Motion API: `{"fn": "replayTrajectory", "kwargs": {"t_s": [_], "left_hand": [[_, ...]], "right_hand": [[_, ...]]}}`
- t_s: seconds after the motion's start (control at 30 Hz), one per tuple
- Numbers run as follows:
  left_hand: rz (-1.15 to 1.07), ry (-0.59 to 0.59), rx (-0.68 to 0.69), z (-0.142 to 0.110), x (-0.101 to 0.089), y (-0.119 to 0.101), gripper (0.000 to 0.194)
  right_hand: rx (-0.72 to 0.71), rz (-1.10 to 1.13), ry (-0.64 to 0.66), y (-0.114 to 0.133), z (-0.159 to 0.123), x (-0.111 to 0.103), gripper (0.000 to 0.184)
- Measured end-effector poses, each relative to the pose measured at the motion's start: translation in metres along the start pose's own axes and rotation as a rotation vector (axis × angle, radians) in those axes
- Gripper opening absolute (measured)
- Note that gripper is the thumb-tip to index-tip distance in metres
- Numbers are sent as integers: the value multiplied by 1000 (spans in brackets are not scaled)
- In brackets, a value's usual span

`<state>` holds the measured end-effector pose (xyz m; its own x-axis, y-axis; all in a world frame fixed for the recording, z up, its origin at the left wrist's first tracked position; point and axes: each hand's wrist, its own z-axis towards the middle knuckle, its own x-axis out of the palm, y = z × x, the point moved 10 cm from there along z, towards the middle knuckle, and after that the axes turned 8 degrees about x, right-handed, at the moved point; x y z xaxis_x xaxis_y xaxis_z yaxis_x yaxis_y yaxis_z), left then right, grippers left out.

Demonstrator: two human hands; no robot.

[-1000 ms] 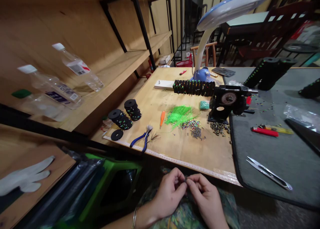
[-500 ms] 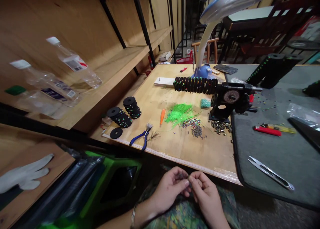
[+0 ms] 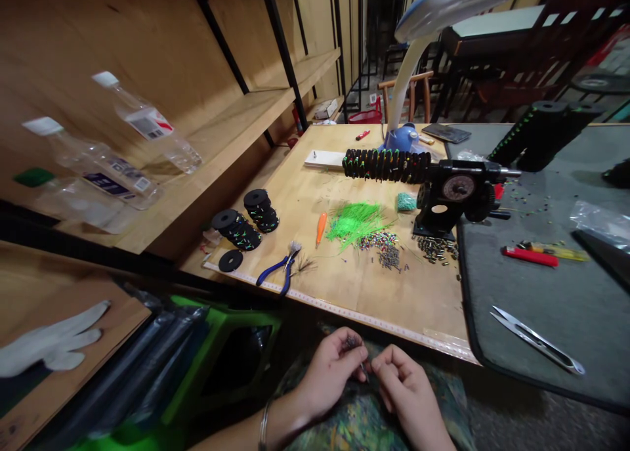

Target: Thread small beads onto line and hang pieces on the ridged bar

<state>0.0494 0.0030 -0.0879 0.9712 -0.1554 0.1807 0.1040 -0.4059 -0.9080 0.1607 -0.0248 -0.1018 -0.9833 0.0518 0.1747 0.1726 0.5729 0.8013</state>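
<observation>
Over my lap, just off the table's front edge, my left hand (image 3: 331,373) is closed, thumb against curled fingers. Small dark pieces (image 3: 352,341) show at its fingers, too small to name. Close by on the right, my right hand (image 3: 407,388) is closed in a pinch, and whatever it may hold cannot be made out. A small gap separates the fingertips. On the table beyond lie bright green line pieces (image 3: 357,220), colourful beads (image 3: 377,241), small grey metal parts (image 3: 390,257) and brass-coloured parts (image 3: 437,249).
Blue-handled pliers (image 3: 273,271), an orange-handled tool (image 3: 321,228) and black foam spools (image 3: 236,228) are on the left. A black winding machine (image 3: 455,192) carries wound spools below a lamp (image 3: 404,139). Thread snips (image 3: 536,339) and a red cutter (image 3: 529,256) lie on the grey mat (image 3: 522,293).
My hands have come slightly apart: the fingertips met before and now have a gap between them. The view has shifted a little; the table things stay in place.
</observation>
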Motion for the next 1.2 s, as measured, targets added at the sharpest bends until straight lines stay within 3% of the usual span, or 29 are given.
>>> {"fn": "replayTrajectory", "kwargs": {"t_s": [0.3, 0.9, 1.2], "left_hand": [[-61, 16, 3, 1, 0, 13, 21], [41, 47, 17, -1, 4, -5, 30], [43, 72, 4, -3, 8, -4, 32]], "right_hand": [[76, 11, 136, -13, 7, 9, 39], [113, 123, 179, -20, 11, 11, 40], [122, 146, 119, -12, 12, 8, 45]]}}
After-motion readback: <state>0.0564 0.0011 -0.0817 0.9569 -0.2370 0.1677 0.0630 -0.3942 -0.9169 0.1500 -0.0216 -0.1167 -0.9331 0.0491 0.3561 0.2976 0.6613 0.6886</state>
